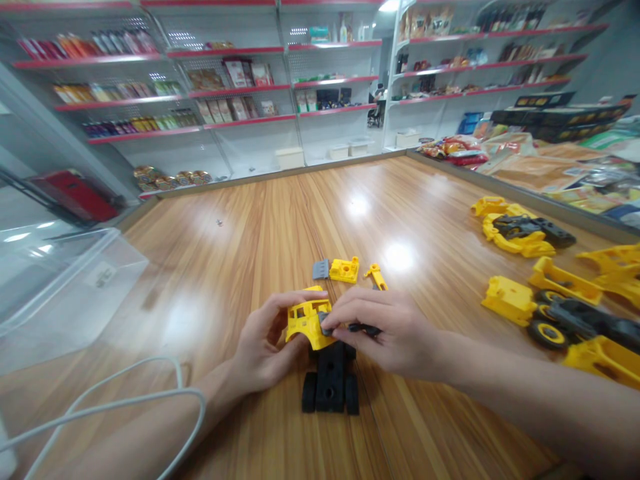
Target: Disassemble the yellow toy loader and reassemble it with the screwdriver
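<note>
A yellow toy truck cab [309, 319] is gripped between the thumb and fingers of my left hand [267, 340]. My right hand [385, 330] pinches a small grey-and-black piece [367, 329] against the cab's right side; its exact kind is mostly hidden by the fingers. Just below both hands, a black toy chassis [330, 380] with wheels lies on the table, its far end covered by the cab and hands. Beyond the hands are a grey slotted part [321, 269], a yellow block-like part [345, 269] and a yellow arm piece [376, 276].
More yellow toy vehicle parts [520, 230] and a black wheeled chassis [570, 327] lie at right. A clear plastic bin [65, 300] stands at left, with a white cable [125, 393] in front. Stocked shelves [230, 50] line the back; packaged goods [540, 160] are heaped beyond the right edge.
</note>
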The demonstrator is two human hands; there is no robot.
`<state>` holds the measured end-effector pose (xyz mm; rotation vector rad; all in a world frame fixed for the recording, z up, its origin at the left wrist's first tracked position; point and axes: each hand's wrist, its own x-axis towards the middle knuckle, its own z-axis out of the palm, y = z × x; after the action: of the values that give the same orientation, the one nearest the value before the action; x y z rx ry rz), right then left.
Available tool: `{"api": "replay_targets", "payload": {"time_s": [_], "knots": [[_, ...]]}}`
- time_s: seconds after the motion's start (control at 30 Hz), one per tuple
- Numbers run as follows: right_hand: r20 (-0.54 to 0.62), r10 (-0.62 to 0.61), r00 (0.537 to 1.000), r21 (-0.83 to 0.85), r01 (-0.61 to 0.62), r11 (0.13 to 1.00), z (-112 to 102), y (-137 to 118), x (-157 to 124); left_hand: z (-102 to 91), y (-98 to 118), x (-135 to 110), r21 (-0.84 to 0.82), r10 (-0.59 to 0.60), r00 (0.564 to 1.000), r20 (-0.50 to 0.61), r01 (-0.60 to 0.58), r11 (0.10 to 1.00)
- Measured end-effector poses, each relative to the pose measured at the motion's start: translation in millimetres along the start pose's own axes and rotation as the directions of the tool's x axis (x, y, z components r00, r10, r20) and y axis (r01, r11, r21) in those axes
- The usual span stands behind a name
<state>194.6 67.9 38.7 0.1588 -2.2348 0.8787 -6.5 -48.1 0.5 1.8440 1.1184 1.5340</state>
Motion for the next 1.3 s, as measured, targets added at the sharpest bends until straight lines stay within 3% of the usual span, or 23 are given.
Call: {"api": "replay_targets", "payload": {"time_s": [0.2, 0.5, 0.67, 0.73, 0.87, 0.97, 1.13, 1.23, 1.3], "knots": [[-0.059, 0.099, 0.993, -0.046, -0.101, 0.994, -0.8, 1.0, 0.9, 3.0, -1.6, 1.5, -0.082, 0.03, 0.999, -0.023, -0.031, 0.996], [0.013, 0.099, 0.995, -0.056, -0.098, 0.994, -2.8, 7.5, -0.5, 2.6, -3.7, -0.1, -0.075, 0.02, 1.0, -0.024, -0.021, 0.997], [-0.003, 0.132, 0.991, -0.21, -0.13, 0.969, -22.0, 10.5, 4.7, 3.3, -3.0, 1.8, -0.086, 0.014, 0.998, -0.063, -0.02, 0.996], [0.101, 0.155, 0.983, -0.289, -0.12, 0.95, -33.7, 11.8, 5.7, 3.7, -2.3, 2.7, -0.089, 0.007, 0.997, -0.072, -0.014, 0.996], [0.424, 0.234, 0.875, -0.424, -0.036, 0.905, -46.3, 10.1, 4.5, 4.1, -1.4, 3.5, -0.092, 0.005, 0.998, -0.068, -0.011, 0.996], [0.497, 0.311, 0.81, -0.49, -0.034, 0.871, -42.4, 8.0, 2.0, 4.0, -1.8, 2.9, -0.091, 0.003, 0.998, -0.065, -0.009, 0.996], [0.535, 0.37, 0.76, -0.541, -0.029, 0.841, -34.4, 13.0, -4.0, 2.7, -3.7, 0.8, -0.107, 0.009, 0.999, -0.048, -0.014, 0.994], [0.507, 0.349, 0.788, -0.518, -0.046, 0.854, -35.5, 15.5, -4.7, 2.0, -3.8, 0.4, -0.101, 0.024, 0.999, -0.035, -0.028, 0.995], [0.43, 0.304, 0.85, -0.435, -0.1, 0.895, -36.8, 12.8, -1.9, 2.0, -3.6, 0.6, -0.093, 0.028, 0.999, -0.038, -0.031, 0.995]]}}
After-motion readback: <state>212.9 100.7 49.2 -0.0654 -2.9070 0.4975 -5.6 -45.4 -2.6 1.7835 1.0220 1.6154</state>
